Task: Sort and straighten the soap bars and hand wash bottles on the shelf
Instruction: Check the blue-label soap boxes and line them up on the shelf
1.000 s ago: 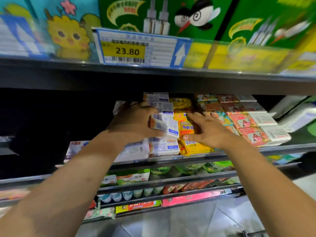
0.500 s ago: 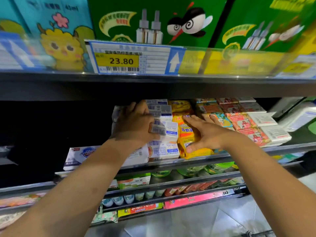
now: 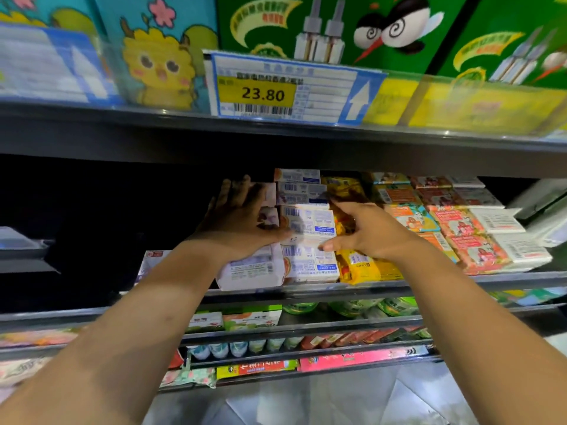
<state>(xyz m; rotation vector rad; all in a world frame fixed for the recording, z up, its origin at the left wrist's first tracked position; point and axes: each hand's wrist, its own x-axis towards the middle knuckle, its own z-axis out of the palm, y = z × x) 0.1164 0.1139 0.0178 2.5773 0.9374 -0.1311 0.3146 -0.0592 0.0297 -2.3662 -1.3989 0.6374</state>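
Boxed and wrapped soap bars lie in stacked columns on the middle shelf (image 3: 503, 279). My left hand (image 3: 239, 222) lies with straight fingers over the white soap packs (image 3: 248, 274) of the left column, its thumb against a white-and-blue soap box (image 3: 310, 222). My right hand (image 3: 371, 231) pinches the right end of that same box between forefinger and thumb. Beneath it lies another white-and-blue box (image 3: 310, 265). Yellow soap packs (image 3: 365, 268) sit just right of the boxes, partly hidden by my right hand.
Orange and pink soap bars (image 3: 460, 228) and white bars (image 3: 497, 222) fill the shelf's right side. The shelf's left part is dark. A low upper shelf (image 3: 276, 139) with a 23.80 price label (image 3: 260, 93) overhangs. Green bottles (image 3: 352, 306) and cartons stand on the shelves below.
My right hand left the yellow soap packs and moved left onto the white-and-blue box. My left hand's fingers stretched out over the left column.
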